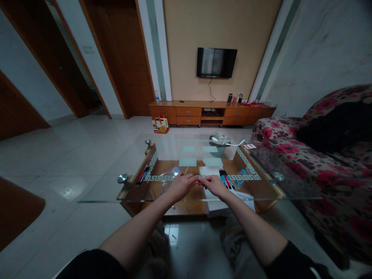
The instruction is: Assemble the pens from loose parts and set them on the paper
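Observation:
My left hand and my right hand meet over the near middle of a glass coffee table. Between their fingertips they pinch a small red-tipped thing, probably a pen; it is mostly hidden. Just right of my right hand lies a row of several pens on white paper. A second small bunch of pens lies at the table's left side. A clear plastic bag sits beside my left hand.
A bowl with wrappers stands at the table's far end, a small card to its right. A floral sofa runs along the right. A TV cabinet, a wall TV and a paper bag are beyond.

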`<state>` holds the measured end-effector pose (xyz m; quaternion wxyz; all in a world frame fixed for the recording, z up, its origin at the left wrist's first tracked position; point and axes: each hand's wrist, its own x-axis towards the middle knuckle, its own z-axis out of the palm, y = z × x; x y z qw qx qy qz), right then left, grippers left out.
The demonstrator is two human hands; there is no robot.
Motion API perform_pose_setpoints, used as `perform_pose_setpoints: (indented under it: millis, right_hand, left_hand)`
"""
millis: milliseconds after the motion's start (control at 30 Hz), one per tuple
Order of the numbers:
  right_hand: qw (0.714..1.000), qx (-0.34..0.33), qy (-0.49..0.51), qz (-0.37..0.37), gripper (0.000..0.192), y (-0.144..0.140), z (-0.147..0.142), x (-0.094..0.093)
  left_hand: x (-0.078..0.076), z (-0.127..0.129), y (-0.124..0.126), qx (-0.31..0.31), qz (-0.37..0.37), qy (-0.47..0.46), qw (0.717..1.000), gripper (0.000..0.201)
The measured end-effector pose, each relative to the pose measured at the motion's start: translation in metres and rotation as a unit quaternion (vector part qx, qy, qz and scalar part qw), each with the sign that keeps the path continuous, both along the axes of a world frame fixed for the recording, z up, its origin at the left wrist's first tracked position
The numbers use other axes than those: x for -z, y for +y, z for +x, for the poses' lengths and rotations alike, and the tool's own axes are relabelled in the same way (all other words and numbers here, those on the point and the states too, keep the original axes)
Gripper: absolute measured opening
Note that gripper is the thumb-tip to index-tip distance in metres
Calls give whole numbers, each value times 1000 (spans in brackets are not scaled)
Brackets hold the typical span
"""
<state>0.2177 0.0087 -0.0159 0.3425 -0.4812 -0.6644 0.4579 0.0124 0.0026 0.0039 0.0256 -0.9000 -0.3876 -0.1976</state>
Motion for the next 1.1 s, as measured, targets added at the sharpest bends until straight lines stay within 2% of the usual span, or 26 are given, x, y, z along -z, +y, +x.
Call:
perform_pose_setpoints:
  millis: [300,567,1100]
  right_hand:
    - [1000,3,-12,29,42,-3,1,-9]
    - [999,14,27,23,37,-9,4,-14]
    - [996,51,43,61,32,-2,3,-3]
  left_hand:
    - [0,-2,1,-4,4,-4,1000,27]
    - [-2,-4,-5,2,-6,-25,1000,30]
    - [-4,-7,-4,-3,-29,-55,998,29]
